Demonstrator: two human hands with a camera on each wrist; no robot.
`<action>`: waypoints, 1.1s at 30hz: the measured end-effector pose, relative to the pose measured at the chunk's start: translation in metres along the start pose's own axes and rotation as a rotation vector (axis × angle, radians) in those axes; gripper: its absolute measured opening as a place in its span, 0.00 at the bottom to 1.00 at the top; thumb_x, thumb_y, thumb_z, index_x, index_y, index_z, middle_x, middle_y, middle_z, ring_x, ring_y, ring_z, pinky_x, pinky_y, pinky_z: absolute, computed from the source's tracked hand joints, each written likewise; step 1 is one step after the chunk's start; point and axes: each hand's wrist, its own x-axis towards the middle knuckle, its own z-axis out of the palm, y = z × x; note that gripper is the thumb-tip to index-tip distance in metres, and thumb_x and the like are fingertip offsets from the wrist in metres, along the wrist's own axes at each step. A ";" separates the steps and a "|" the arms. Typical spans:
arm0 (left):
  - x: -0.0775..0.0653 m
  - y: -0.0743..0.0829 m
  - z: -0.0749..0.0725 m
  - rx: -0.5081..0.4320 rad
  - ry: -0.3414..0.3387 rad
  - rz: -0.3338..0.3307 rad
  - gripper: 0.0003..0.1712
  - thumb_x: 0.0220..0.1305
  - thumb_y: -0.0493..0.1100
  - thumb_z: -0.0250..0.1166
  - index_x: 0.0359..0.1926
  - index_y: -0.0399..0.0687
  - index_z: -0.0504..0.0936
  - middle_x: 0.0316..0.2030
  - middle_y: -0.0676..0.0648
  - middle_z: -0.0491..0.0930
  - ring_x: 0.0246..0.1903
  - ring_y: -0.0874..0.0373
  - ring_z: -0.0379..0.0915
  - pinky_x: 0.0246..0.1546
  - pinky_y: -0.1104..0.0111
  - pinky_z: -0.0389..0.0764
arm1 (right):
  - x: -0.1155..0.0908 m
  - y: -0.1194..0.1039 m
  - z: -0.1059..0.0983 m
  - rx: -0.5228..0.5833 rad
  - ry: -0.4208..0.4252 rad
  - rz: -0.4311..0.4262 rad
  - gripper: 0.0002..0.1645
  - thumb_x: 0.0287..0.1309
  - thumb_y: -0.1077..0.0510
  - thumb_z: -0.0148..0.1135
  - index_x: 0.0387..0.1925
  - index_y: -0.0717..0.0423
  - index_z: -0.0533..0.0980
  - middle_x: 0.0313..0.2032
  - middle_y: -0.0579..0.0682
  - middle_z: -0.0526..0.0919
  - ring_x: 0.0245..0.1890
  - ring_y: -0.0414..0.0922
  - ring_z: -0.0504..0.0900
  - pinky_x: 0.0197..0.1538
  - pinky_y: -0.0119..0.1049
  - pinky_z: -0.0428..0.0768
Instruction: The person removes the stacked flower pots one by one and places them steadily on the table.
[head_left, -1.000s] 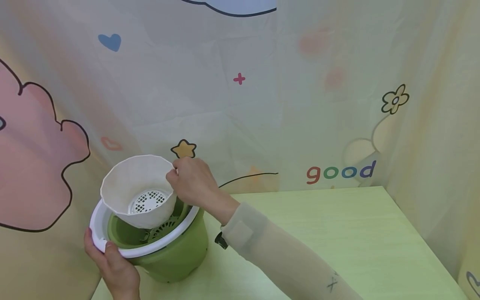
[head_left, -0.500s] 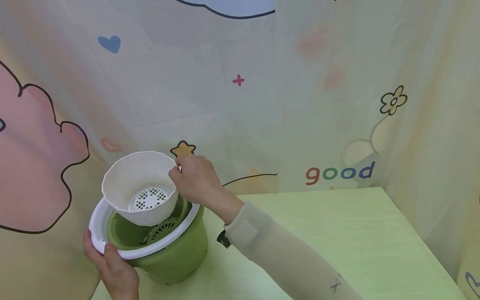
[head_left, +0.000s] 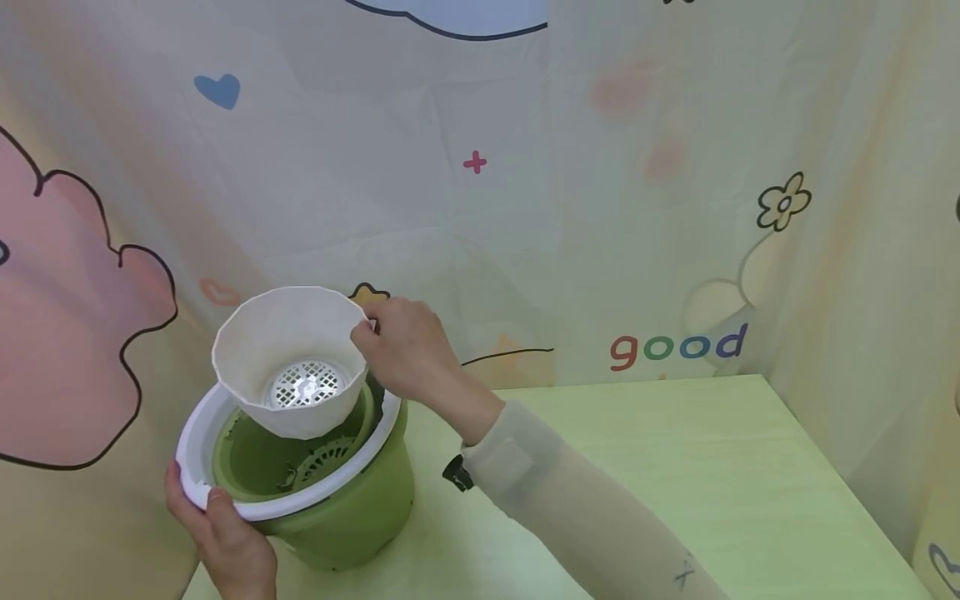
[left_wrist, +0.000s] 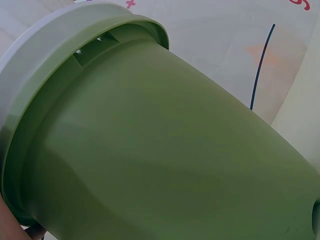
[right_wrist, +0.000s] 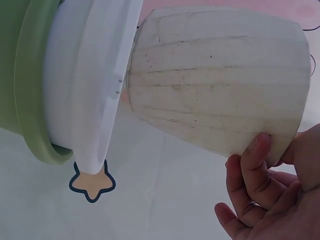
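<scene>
My right hand (head_left: 405,350) pinches the rim of a white faceted plastic pot (head_left: 262,333) with a perforated bottom. It hangs over the open mouth of a green bucket (head_left: 352,517). In the right wrist view, dark scuffs streak the outside of the white pot (right_wrist: 215,85), and thumb and fingers grip its edge. My left hand (head_left: 228,537) holds the bucket's white rim (head_left: 198,446) at the near left, thumb on top. A green inner basket (head_left: 255,458) with slots sits inside the bucket. In the left wrist view the bucket's green side (left_wrist: 160,130) fills most of the frame.
The bucket stands on a pale green table (head_left: 675,483), near its left end. Behind the table hangs a printed curtain (head_left: 525,250) with a heart, a flower and the word "good". Another curtain side (head_left: 900,333) closes in the right.
The right hand has lifted the white pot up and slightly right, so more of the bucket's inside shows beneath it. The left hand keeps its hold on the rim.
</scene>
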 end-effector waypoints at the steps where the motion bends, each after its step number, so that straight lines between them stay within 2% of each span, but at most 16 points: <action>1: 0.000 0.000 0.000 -0.004 -0.001 0.000 0.34 0.75 0.42 0.41 0.80 0.62 0.55 0.77 0.44 0.63 0.70 0.58 0.62 0.74 0.75 0.54 | 0.000 0.000 -0.001 0.002 0.001 -0.002 0.16 0.68 0.60 0.50 0.22 0.52 0.69 0.16 0.44 0.65 0.17 0.40 0.62 0.22 0.29 0.58; 6: 0.000 0.002 0.001 -0.019 -0.005 0.010 0.35 0.75 0.41 0.41 0.80 0.61 0.56 0.77 0.44 0.63 0.70 0.58 0.62 0.74 0.76 0.55 | 0.001 0.003 -0.008 0.033 0.010 0.009 0.14 0.70 0.59 0.49 0.29 0.55 0.77 0.15 0.44 0.66 0.16 0.40 0.63 0.21 0.29 0.58; 16: -0.001 0.004 0.001 -0.025 0.000 0.021 0.34 0.75 0.40 0.41 0.80 0.61 0.57 0.77 0.45 0.63 0.69 0.57 0.62 0.71 0.77 0.58 | 0.003 0.007 -0.023 0.062 0.056 0.019 0.18 0.69 0.59 0.49 0.20 0.53 0.72 0.14 0.44 0.68 0.17 0.41 0.64 0.23 0.30 0.57; 22: 0.000 0.004 0.002 -0.028 -0.002 0.025 0.34 0.75 0.40 0.40 0.80 0.60 0.56 0.77 0.44 0.62 0.69 0.57 0.62 0.68 0.81 0.59 | 0.005 0.012 -0.030 0.120 0.051 0.053 0.16 0.70 0.59 0.49 0.30 0.55 0.81 0.18 0.46 0.79 0.18 0.43 0.73 0.21 0.30 0.64; 24: 0.001 0.004 0.001 -0.027 0.000 0.028 0.34 0.75 0.40 0.40 0.80 0.60 0.56 0.77 0.44 0.63 0.69 0.58 0.62 0.68 0.81 0.59 | 0.006 0.014 -0.032 0.131 0.052 0.063 0.16 0.71 0.58 0.49 0.33 0.57 0.82 0.19 0.47 0.79 0.18 0.44 0.74 0.20 0.30 0.64; 33: 0.000 0.005 0.001 -0.011 0.004 0.019 0.34 0.75 0.41 0.40 0.80 0.59 0.56 0.77 0.44 0.62 0.70 0.59 0.61 0.67 0.83 0.59 | 0.006 0.022 -0.042 0.132 0.065 0.089 0.17 0.71 0.58 0.48 0.35 0.59 0.83 0.19 0.48 0.79 0.18 0.43 0.73 0.20 0.30 0.63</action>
